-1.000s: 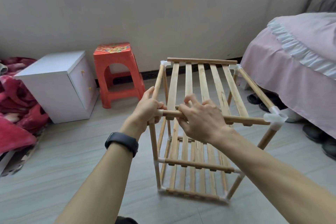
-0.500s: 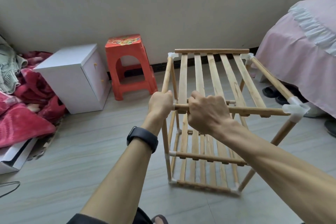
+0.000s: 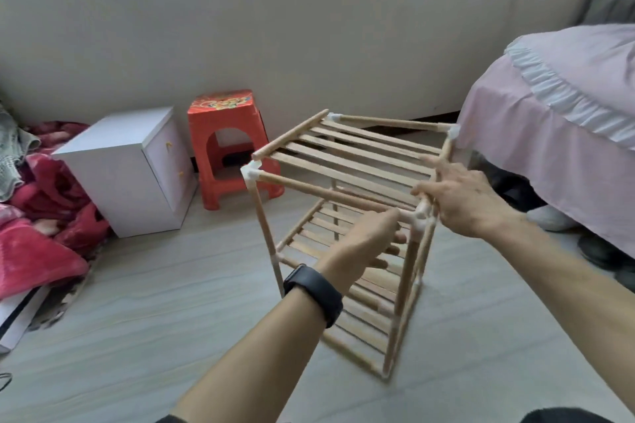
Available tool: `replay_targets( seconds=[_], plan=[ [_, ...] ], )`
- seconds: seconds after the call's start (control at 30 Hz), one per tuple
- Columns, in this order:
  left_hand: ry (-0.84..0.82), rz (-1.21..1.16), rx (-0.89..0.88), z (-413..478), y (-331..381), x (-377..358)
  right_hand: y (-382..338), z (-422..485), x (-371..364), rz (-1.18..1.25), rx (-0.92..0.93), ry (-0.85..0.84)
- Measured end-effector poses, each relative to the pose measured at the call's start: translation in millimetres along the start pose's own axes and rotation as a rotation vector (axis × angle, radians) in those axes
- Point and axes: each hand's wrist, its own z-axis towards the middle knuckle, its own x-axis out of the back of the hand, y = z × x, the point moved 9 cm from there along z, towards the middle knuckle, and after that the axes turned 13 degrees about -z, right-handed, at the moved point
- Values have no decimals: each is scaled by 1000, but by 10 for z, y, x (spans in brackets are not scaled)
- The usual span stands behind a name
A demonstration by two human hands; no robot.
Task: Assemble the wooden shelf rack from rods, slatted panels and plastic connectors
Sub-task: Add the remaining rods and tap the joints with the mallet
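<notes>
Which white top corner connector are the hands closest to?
The near corner connector, closest to the camera, between the left hand and right hand; the others stand clear of both hands.

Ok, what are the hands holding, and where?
The wooden rack, at its near top corner connector: right hand on it, left hand just below. Blur hides the grip.

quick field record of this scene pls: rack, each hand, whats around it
rack: wooden shelf rack upright on the floor, slatted panels stacked, white plastic connectors at the corners
left hand: left hand with fingers straight, just under the near top rod; black wristband on the wrist
right hand: right hand with fingers spread, at the near corner connector and the top panel's edge
around: white cabinet, orange stool, red blanket to the left; pink-covered bed to the right
unclear: motion blur hides exact contact
</notes>
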Motion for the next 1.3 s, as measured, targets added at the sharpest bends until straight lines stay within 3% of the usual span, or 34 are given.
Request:
replay_targets(
  seconds=[0.07, 0.1, 0.23, 0.3, 0.33, 0.4, 0.47, 0.63, 0.77, 0.9, 1.0, 1.1, 1.17, 1.23, 1.3],
  plan=[
    [-44, 163, -137, -57, 214, 28, 312, -114, 63, 113, -113, -6],
    [20, 215, -239, -75, 349, 152, 418, -160, 111, 185, -159, 24],
    [588, 316, -686, -399, 802, 1138, 342, -312, 278, 485, -240, 220],
    [882, 443, -685, -498, 719, 1676, 72, -331, 336, 515, -230, 283],
    [939, 446, -570, -435, 579, 1910, -102, -315, 345, 508, -204, 280],
    [807, 186, -279, -161, 188, 2129, -483, -237, 312, 459, -125, 217],
    [599, -140, -150, 42, -89, 2003, -796, -147, 221, 353, -61, 169],
    [568, -243, -241, 23, -95, 1753, -738, 52, 47, 256, -97, 269],
    [390, -412, -176, -34, -185, 1310, -427, 129, -140, 281, -77, 306],
    [123, -478, -86, -38, -174, 717, -64, 97, -364, 517, -354, 210],
    [-50, -197, -134, -19, -11, 388, -19, -41, -502, 1054, -557, 79],
    [-97, 286, -311, -65, 171, 277, -322, -267, -547, 1390, -539, -97],
    [54, 580, -556, -138, 333, 359, -598, -415, -516, 1425, -425, -191],
    [302, 776, -933, -371, 558, 426, -830, -492, -490, 1432, -337, -244],
    [429, 864, -1173, -513, 657, 446, -893, -493, -453, 1406, -337, -192]
  ],
)
